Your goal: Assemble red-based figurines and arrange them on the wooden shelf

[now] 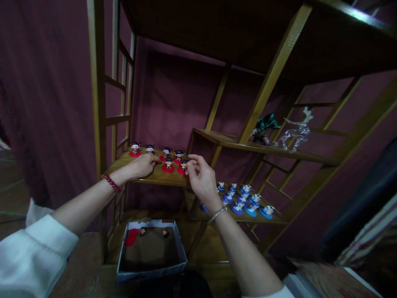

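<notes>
Several small black-haired figurines on red bases stand on the left wooden shelf (155, 176). My right hand (200, 176) pinches the front right figurine (182, 167) at its right side, thumb and fingers close together. Left of it is another front figurine (168, 164), and behind them a back row includes the leftmost figurine (135, 149). My left hand (144, 164) rests near the shelf with its index finger stretched toward the red bases; the other fingers look curled and partly hidden. It covers the base of one back figurine (149, 148).
Below the shelf sits an open box (182, 248) with two small figurines and a red disc inside. Blue-based figurines (243, 200) fill a lower right shelf. A clear deer ornament (296, 131) and a green ornament (266, 125) stand above them. Wooden posts (276, 70) divide the shelving.
</notes>
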Action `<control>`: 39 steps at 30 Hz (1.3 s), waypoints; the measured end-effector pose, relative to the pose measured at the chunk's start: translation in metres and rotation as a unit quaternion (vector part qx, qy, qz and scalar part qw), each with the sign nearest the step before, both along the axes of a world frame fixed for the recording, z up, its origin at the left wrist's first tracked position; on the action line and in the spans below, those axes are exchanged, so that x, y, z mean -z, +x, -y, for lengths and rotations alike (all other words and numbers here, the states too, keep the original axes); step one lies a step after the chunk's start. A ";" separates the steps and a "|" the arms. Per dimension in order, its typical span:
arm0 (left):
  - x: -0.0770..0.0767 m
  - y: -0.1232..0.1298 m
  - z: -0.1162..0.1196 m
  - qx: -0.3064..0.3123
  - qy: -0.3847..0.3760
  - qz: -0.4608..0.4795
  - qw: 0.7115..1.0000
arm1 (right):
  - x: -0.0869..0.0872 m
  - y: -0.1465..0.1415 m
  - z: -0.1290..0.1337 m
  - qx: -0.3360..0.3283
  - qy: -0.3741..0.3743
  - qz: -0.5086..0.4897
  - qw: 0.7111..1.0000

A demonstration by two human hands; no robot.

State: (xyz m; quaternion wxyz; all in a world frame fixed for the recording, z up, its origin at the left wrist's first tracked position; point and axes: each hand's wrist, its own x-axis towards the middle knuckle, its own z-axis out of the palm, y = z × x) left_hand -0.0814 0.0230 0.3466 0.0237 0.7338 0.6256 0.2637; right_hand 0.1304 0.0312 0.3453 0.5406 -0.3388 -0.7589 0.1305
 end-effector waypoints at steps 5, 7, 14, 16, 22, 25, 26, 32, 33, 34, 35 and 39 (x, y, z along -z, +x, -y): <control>0.002 0.004 0.005 -0.003 0.022 -0.032 0.999 | -0.039 -0.009 -0.021 0.053 0.093 0.137 0.985; 0.004 0.004 0.005 -0.002 0.024 -0.048 0.999 | -0.053 -0.016 -0.035 0.081 0.097 0.227 0.965; 0.007 0.003 0.006 0.020 0.034 -0.049 0.998 | -0.082 -0.046 -0.076 0.097 0.032 0.411 0.906; 0.006 0.004 0.007 0.021 0.031 -0.048 0.998 | -0.086 -0.052 -0.082 0.101 0.019 0.462 0.881; 0.004 0.007 0.009 0.017 0.030 -0.066 0.997 | -0.098 -0.065 -0.082 0.090 -0.038 0.625 0.775; 0.004 0.009 0.010 0.014 0.023 -0.083 0.996 | -0.100 -0.070 -0.078 0.093 -0.073 0.667 0.735; 0.004 0.009 0.011 0.014 0.023 -0.088 0.996 | -0.100 -0.071 -0.078 0.092 -0.079 0.675 0.728; 0.005 0.009 0.011 0.020 0.037 -0.093 0.995 | -0.096 -0.075 -0.081 0.093 -0.102 0.688 0.713; 0.006 0.009 0.010 0.021 0.037 -0.093 0.995 | -0.095 -0.076 -0.081 0.097 -0.102 0.686 0.713; 0.006 0.009 0.010 0.023 0.037 -0.093 0.995 | -0.095 -0.076 -0.081 0.101 -0.102 0.684 0.715; 0.006 0.009 0.010 0.024 0.037 -0.094 0.995 | -0.094 -0.077 -0.080 0.106 -0.101 0.682 0.716; 0.005 0.008 0.011 0.027 0.040 -0.097 0.994 | -0.092 -0.076 -0.080 0.116 -0.098 0.676 0.721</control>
